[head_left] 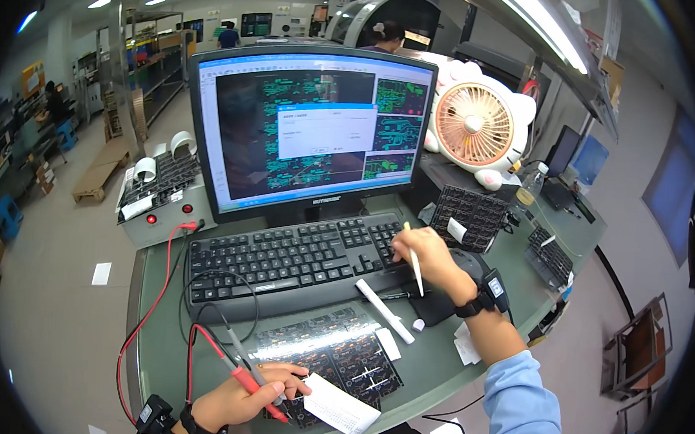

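Observation:
My left hand is closed around a red test probe, with a grey probe beside it. Its fingertips touch a white printed paper slip that lies over dark circuit boards. Farther right, my right hand rests over the number pad of a black keyboard. Between its fingers is a slim cream-coloured pen-like stick, tip pointing down toward me. A monitor behind the keyboard shows a green board layout with a dialog box on top.
A white marker and its cap lie right of the boards. Red and black leads run to a grey box at left. A cat-shaped fan, a standing board panel and a bottle are at the right.

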A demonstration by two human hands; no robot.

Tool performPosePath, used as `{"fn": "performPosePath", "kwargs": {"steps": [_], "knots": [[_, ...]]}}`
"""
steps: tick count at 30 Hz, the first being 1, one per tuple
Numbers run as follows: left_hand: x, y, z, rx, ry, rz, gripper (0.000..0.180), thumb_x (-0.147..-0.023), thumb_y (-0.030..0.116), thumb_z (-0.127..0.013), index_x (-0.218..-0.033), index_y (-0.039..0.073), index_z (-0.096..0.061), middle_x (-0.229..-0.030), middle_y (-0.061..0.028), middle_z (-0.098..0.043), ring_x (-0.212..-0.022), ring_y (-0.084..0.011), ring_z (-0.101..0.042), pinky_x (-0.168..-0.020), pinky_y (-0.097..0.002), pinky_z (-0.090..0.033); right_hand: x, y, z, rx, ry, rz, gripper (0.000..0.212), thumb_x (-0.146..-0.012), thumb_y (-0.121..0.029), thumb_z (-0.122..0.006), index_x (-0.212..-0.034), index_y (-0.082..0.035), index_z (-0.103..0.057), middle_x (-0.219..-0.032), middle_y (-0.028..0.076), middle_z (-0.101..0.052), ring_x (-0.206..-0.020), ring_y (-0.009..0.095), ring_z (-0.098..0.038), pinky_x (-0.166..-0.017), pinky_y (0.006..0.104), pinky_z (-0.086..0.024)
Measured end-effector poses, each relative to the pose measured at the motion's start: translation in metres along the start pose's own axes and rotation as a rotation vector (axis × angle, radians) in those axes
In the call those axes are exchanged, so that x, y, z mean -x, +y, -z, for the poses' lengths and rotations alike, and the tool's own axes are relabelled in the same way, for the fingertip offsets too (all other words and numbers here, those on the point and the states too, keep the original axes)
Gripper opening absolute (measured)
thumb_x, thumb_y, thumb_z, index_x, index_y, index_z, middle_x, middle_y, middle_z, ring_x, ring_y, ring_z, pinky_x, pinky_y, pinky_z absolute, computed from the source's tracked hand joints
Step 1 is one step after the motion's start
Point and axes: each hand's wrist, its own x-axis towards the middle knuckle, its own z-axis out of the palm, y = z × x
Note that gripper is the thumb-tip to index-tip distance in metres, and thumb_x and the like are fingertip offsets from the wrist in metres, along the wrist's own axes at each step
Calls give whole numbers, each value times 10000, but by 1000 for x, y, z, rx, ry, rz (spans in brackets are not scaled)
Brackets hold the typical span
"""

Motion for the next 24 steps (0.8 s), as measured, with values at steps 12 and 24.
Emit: {"fn": "performPosePath", "kwargs": {"steps": [12,24], "knots": [[2,-4,2,-33,-22,-2,393,-962,324,-384,-831,4,-572,-1141,-159,-692,-1297,-355,-484,-1089,-464,-351,-12,-26,-1,-322,182,-218,216,-956,-128,-612,-1121,-13,-533,-998,149,-710,-946,268,-700,-812,358,-531],[-4,0,5,-101,-25,-14,372,-957,287,-341,-815,25,-564,-1082,-159,-698,-1280,-360,-493,-1046,-478,-383,49,-154,-20,-697,-509,484,188,-835,-197,-763,-993,-112,-704,-935,7,-691,-823,198,-616,-713,331,-443]]}}
